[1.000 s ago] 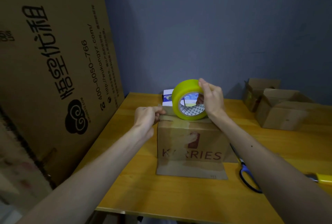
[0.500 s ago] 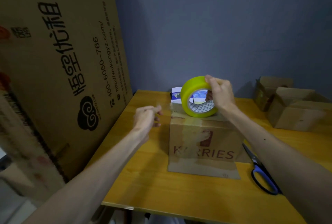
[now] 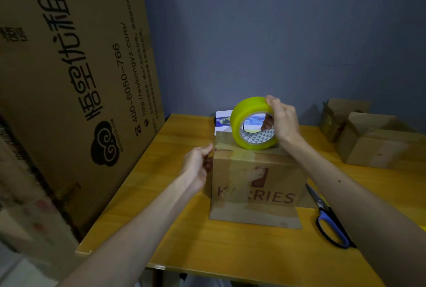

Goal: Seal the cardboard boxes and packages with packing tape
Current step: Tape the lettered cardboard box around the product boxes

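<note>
The cardboard box (image 3: 255,185) stands near the middle of the wooden table (image 3: 230,254), its printed front facing the camera. A glossy strip of tape (image 3: 239,171) runs over the top front edge and down that face. It smears the second letter of the red print so that it cannot be read. The box's top is seen almost edge-on and how its flaps lie is hard to make out.

The yellow tape roll (image 3: 250,111) stands on edge on the box's top. The right hand (image 3: 283,123) grips it: fingers curl over the rim and one fingertip shows inside the core. The left hand (image 3: 198,164) sits at the box's upper left corner, fingers curled and thumb tip touching or just short of the edge. The view does not settle whether it pinches a tape end.

Behind the box a white and blue package (image 3: 222,120) is mostly hidden by the box and the roll. The scissors (image 3: 327,220), with blue handles, lie just right of the box, with the right forearm covering part of them. Two open cartons (image 3: 378,141) stand far right against the grey-blue wall (image 3: 276,33), their insides too dark to read. A large printed carton (image 3: 80,74) leans at the left, cut off by the frame.
</note>
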